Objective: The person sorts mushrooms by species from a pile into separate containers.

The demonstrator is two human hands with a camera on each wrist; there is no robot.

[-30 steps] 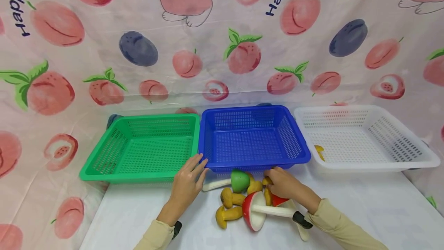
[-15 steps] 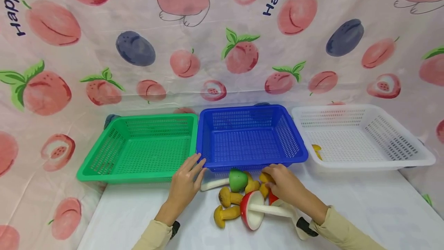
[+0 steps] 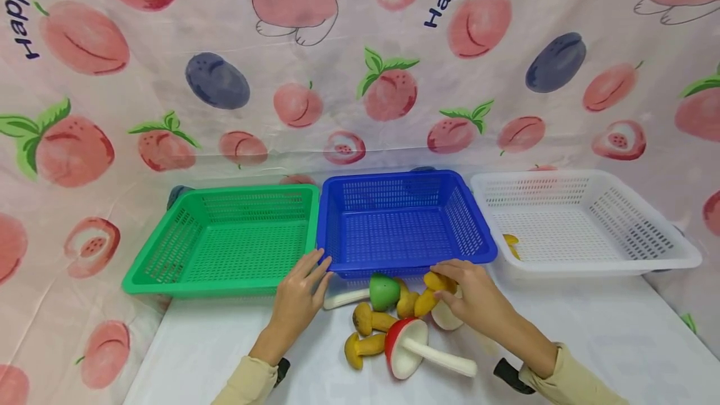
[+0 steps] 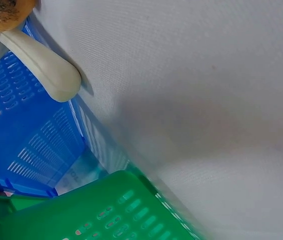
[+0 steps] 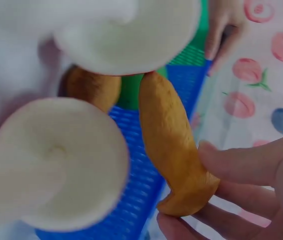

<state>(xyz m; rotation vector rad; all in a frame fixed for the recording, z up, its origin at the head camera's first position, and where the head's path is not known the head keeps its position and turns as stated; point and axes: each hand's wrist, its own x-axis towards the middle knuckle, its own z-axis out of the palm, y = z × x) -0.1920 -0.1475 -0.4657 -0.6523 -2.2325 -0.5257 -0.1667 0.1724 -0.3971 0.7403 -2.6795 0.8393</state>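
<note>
My right hand (image 3: 475,295) pinches a yellow-brown toy mushroom (image 5: 174,142) between thumb and fingers, just in front of the blue basket (image 3: 405,269). Beneath that hand, a second white-stemmed mushroom (image 3: 448,316) is partly covered. A red-capped mushroom (image 3: 407,349) lies on its side nearer the front. Several yellow mushrooms (image 3: 365,350) and a green-capped mushroom (image 3: 385,292) lie to the left of it. My left hand (image 3: 295,302), fingers extended and holding nothing, is at the corner where the green basket (image 3: 225,291) meets the blue one.
To the right stands a white basket (image 3: 607,271) with a small yellow mushroom (image 3: 510,241) at its left side. All three baskets form a row on the white table (image 3: 590,336). A peach-printed cloth (image 3: 349,67) hangs behind them.
My right hand has lifted a yellow mushroom slightly and drawn it away from the pile. The red-capped mushroom's stem has swung toward the front. My left hand stays in place.
</note>
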